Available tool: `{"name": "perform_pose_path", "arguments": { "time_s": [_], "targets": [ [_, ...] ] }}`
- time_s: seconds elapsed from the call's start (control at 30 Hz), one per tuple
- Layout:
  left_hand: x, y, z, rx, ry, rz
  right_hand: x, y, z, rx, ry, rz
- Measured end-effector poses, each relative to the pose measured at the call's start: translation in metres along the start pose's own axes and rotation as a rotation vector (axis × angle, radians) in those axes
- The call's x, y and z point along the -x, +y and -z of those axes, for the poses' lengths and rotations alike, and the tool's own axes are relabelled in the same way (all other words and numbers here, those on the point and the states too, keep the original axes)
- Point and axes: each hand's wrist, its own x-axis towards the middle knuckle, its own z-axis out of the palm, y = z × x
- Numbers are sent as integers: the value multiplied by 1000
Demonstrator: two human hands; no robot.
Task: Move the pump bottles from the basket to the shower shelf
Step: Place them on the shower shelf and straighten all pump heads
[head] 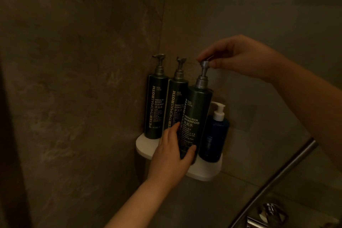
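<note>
Head view, low light, and we're in the tiled corner of the shower, where the white shower shelf (205, 172) juts from the wall (83, 79). Two tall dark green pump bottles stand upright at the back of it: the body cleanser bottle (156, 109) on the left, the conditioner bottle (174, 105) just beside it, their sides close or touching. In front of that pair comes the shampoo bottle (197, 114), leaning a little with its pump tipped to the right, and both hands are on it. The left hand (172, 155) reaches up from below and wraps the lower body of the bottle, thumb across the front of the label, fingers tucked round its left side. The right hand (240, 57) comes in from the right, above, and pinches the silver pump head between fingertips and thumb. The bottle's base sits at the front part of the shelf, but the left hand covers it, so I cannot tell whether it rests there or is just above. Just to the right stands a shorter blue bottle (214, 139) with a white pump, upright on the shelf against the right-hand wall. Lower right, a metal rail (273, 177) runs diagonally, with a chrome tap fitting (268, 213) beneath it.
</note>
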Motion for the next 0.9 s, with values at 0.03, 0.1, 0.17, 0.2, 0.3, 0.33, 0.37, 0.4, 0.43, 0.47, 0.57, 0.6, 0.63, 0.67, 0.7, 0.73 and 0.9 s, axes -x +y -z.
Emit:
{"name": "perform_pose_path", "arguments": {
  "time_s": [0.03, 0.1, 0.17, 0.2, 0.3, 0.33, 0.37, 0.4, 0.43, 0.47, 0.57, 0.6, 0.63, 0.67, 0.7, 0.73, 0.9],
  "targets": [
    [0, 0, 0, 26, -16, 6, 0, 0, -1, -10, 1, -1],
    [0, 0, -2, 97, -53, 30, 1, 2, -1, -11, 12, -17],
    [0, 0, -4, 136, -77, 33, 0, 3, -1, -7, 14, -38],
    [0, 0, -4, 136, -81, 29, 0, 3, -1, -18, 15, -47],
    [0, -1, -6, 106, -84, 26, 0, 3, 0, -43, 39, -55],
    [0, -2, -6, 99, -85, 24, -1, 3, 1, -36, 47, -54],
    [0, -2, -6, 95, -88, 21, -1, 2, 2, -28, 48, -57],
    [-1, -3, -6, 96, -91, 18, -1, 2, 4, -20, 45, -62],
    [0, -3, -6, 98, -92, 16, -2, 2, 5, -12, 38, -68],
    [0, -3, -6, 101, -91, 14, -3, 3, 6, -3, 28, -73],
    [1, -3, -6, 113, -81, 11, -5, 3, 8, 24, 4, -82],
    [1, -3, -6, 114, -77, 10, -5, 4, 8, 27, -1, -79],
    [1, -4, -6, 115, -74, 8, -6, 4, 8, 29, -5, -75],
    [0, -4, -6, 117, -75, 9, -7, 4, 8, 37, -10, -70],
    [0, -4, -6, 121, -78, 13, -7, 4, 9, 50, -14, -65],
    [-1, -5, -6, 125, -82, 17, -8, 5, 9, 67, -17, -63],
    [-2, -7, -7, 114, -76, 23, -13, 2, 12, 116, -22, -79]
  ]
}}
